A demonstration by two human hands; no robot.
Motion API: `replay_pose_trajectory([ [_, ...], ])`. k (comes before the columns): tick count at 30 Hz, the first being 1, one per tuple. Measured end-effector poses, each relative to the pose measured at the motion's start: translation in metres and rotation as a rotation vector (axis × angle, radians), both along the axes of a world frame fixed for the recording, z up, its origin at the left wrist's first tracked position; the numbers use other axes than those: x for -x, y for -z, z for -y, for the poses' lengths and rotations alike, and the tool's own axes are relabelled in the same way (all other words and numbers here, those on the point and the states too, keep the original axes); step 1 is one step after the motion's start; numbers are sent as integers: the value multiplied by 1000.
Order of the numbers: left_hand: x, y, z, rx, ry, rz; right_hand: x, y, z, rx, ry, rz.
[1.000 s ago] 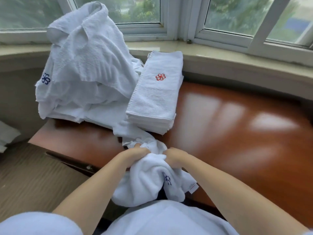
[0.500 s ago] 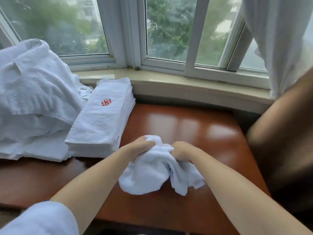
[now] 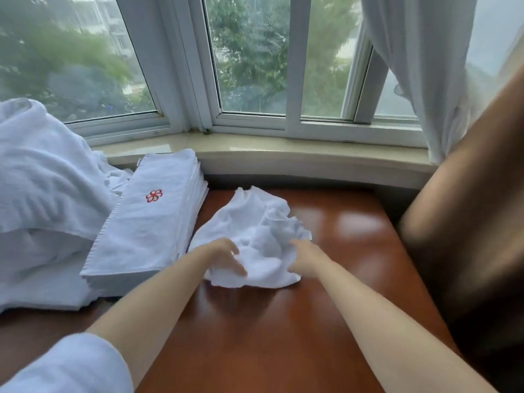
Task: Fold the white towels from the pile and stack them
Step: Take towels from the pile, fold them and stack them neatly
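Observation:
A crumpled white towel (image 3: 255, 228) lies on the red-brown table (image 3: 283, 321), just right of the stack. My left hand (image 3: 224, 255) rests on the towel's near left part with its fingers spread. My right hand (image 3: 303, 258) touches its near right edge; motion blur hides how its fingers lie. To the left stands a stack of folded white towels (image 3: 147, 222) with a red flower logo on top. Further left is the loose pile of white towels (image 3: 42, 194).
A stone window sill (image 3: 283, 148) and window frames run along the back. A white curtain (image 3: 419, 66) hangs at the right. A dark brown chair back (image 3: 467, 236) rises at the table's right edge.
Both hands carried the bunched towel forward onto the table and loosened their grip. The towel now lies spread wider. The view swung up and to the right.

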State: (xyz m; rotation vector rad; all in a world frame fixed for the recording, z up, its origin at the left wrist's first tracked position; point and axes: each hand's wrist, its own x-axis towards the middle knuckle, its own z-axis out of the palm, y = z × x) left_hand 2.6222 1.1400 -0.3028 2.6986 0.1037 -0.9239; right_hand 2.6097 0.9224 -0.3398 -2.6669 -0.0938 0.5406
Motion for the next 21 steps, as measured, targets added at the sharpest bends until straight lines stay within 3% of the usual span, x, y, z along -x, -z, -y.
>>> replay_pose_trajectory([
  [4, 17, 37, 2, 3, 240, -320, 24, 45, -19, 125, -104, -158],
  [9, 20, 58, -7, -7, 313, -297, 34, 57, -34, 324, -264, -68],
  [15, 31, 64, -20, -171, 341, -413, 49, 59, -36, 554, -398, -134],
  [18, 26, 55, -23, -232, 364, -527, 53, 53, -37, 537, -408, -52],
  [21, 29, 55, -25, -288, 326, -614, 50, 42, -38, 471, -371, -183],
])
